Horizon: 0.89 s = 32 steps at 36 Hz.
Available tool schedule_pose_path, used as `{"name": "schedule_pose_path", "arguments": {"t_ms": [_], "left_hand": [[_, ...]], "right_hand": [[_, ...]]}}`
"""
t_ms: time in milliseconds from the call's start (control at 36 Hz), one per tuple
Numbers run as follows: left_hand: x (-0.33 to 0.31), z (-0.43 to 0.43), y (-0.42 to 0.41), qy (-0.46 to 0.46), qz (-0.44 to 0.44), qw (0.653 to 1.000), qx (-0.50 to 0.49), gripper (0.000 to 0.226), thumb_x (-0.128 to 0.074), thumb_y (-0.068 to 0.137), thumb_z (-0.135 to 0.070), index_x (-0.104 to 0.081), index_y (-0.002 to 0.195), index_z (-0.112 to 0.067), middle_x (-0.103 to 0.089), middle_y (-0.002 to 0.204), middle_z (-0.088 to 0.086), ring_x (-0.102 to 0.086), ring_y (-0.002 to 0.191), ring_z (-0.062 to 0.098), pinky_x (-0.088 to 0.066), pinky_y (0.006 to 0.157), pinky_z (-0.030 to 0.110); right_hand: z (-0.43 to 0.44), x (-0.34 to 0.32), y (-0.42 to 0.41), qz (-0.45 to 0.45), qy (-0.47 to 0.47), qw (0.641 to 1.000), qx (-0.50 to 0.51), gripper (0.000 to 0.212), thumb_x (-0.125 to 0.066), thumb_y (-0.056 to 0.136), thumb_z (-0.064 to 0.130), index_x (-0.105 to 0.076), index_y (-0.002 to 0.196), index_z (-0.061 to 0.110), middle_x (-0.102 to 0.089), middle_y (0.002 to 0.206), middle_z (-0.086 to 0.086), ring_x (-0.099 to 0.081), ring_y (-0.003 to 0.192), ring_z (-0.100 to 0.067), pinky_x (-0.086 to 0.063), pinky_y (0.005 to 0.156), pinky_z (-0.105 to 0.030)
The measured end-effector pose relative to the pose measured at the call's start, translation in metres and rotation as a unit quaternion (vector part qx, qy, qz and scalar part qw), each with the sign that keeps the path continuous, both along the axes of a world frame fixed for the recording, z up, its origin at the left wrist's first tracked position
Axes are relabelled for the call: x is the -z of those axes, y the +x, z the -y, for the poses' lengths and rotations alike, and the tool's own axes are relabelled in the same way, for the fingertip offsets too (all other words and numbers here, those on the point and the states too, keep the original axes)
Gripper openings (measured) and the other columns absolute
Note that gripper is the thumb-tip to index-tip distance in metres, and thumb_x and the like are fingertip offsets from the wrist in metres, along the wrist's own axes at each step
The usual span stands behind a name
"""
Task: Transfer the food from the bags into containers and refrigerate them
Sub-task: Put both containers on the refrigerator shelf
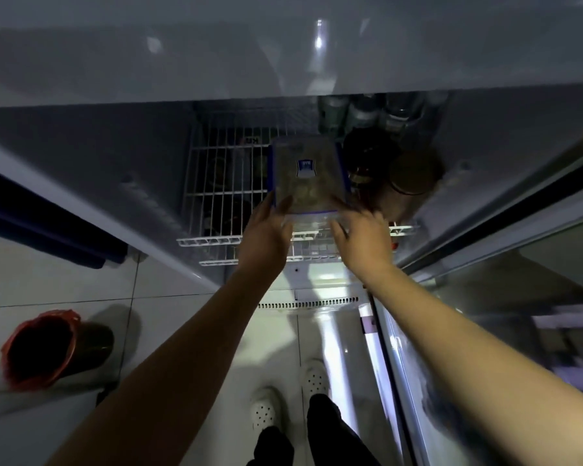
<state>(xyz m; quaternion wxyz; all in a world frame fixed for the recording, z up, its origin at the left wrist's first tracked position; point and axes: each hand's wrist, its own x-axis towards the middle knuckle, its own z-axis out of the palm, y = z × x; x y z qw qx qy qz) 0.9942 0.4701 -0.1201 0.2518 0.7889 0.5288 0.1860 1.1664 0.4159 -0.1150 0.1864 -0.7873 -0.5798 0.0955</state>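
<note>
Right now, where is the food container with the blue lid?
In the head view the container sits mid-frame on the wire shelf in the fridge, left hand and right hand holding its near end, dark jars to its right.

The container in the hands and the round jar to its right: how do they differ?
The container is rectangular with a blue rim and a clear lid; the jar is round with a brownish top. The left hand and right hand hold the container's near end; no hand touches the jar. The container is over the middle of the wire shelf; the jar is by the right wall. Both are inside the fridge.
</note>
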Motion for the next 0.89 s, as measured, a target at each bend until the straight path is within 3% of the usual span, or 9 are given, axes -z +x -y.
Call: {"name": "schedule_pose_path", "arguments": {"t_ms": [56, 194, 472, 667, 778, 889], "left_hand": [[0.004, -0.002, -0.002, 0.024, -0.055, 0.997, 0.042, 0.057, -0.057, 0.097, -0.014, -0.041, 0.151, -0.022, -0.027, 0.163, 0.013, -0.025, 0.15, 0.034, -0.029, 0.12, 0.047], [0.022, 0.017, -0.005, -0.016, -0.128, 0.991, 0.042, 0.099, -0.072, 0.082, -0.018, -0.011, 0.16, -0.032, 0.001, 0.168, 0.009, -0.004, 0.154, 0.032, -0.019, 0.123, 0.049], [0.026, 0.028, -0.002, -0.051, -0.186, 0.981, 0.019, 0.121, -0.073, 0.074, -0.024, 0.019, 0.151, -0.047, 0.026, 0.164, -0.004, 0.017, 0.152, 0.033, -0.002, 0.123, 0.057], [0.028, 0.025, -0.003, -0.042, -0.213, 0.976, 0.031, 0.122, -0.072, 0.076, -0.037, 0.025, 0.149, -0.047, 0.03, 0.163, -0.001, 0.021, 0.151, 0.033, 0.004, 0.122, 0.058], [0.019, 0.027, -0.011, -0.021, -0.23, 0.972, 0.041, 0.109, -0.067, 0.082, -0.049, 0.013, 0.155, -0.042, 0.024, 0.165, 0.0, 0.022, 0.151, 0.032, 0.006, 0.122, 0.056], [0.002, 0.057, -0.035, -0.011, -0.184, 0.982, 0.026, 0.102, -0.064, 0.085, -0.05, 0.008, 0.157, -0.039, 0.02, 0.167, -0.001, 0.02, 0.152, 0.031, 0.007, 0.121, 0.052]], "right_hand": [[0.003, 0.003, -0.004, -0.009, 0.016, 1.0, -0.015, 0.024, -0.063, 0.092, 0.019, -0.073, 0.113, 0.012, -0.071, 0.113, -0.016, -0.058, 0.101, -0.042, -0.046, 0.086, -0.045], [0.02, 0.012, -0.016, -0.025, 0.037, 0.999, -0.005, 0.04, -0.063, 0.088, 0.015, -0.065, 0.127, 0.012, -0.065, 0.128, -0.01, -0.05, 0.117, -0.041, -0.04, 0.1, -0.05], [0.026, 0.012, -0.019, 0.028, -0.052, 0.998, -0.011, 0.055, -0.056, 0.091, 0.031, -0.048, 0.144, 0.022, -0.05, 0.147, 0.0, -0.033, 0.138, -0.033, -0.02, 0.114, -0.054], [0.032, 0.021, -0.015, 0.04, -0.059, 0.997, -0.028, 0.062, -0.051, 0.092, 0.038, -0.039, 0.151, 0.023, -0.045, 0.152, 0.0, -0.03, 0.141, -0.035, -0.016, 0.114, -0.06], [0.031, 0.018, -0.016, 0.027, -0.098, 0.994, -0.027, 0.066, -0.048, 0.095, 0.047, -0.028, 0.155, 0.028, -0.032, 0.159, 0.002, -0.014, 0.148, -0.034, -0.008, 0.118, -0.06], [0.046, -0.006, -0.029, -0.025, -0.095, 0.994, -0.046, 0.069, -0.038, 0.093, 0.063, -0.023, 0.155, 0.038, -0.017, 0.166, 0.005, 0.001, 0.153, -0.028, 0.001, 0.118, -0.058]]}}
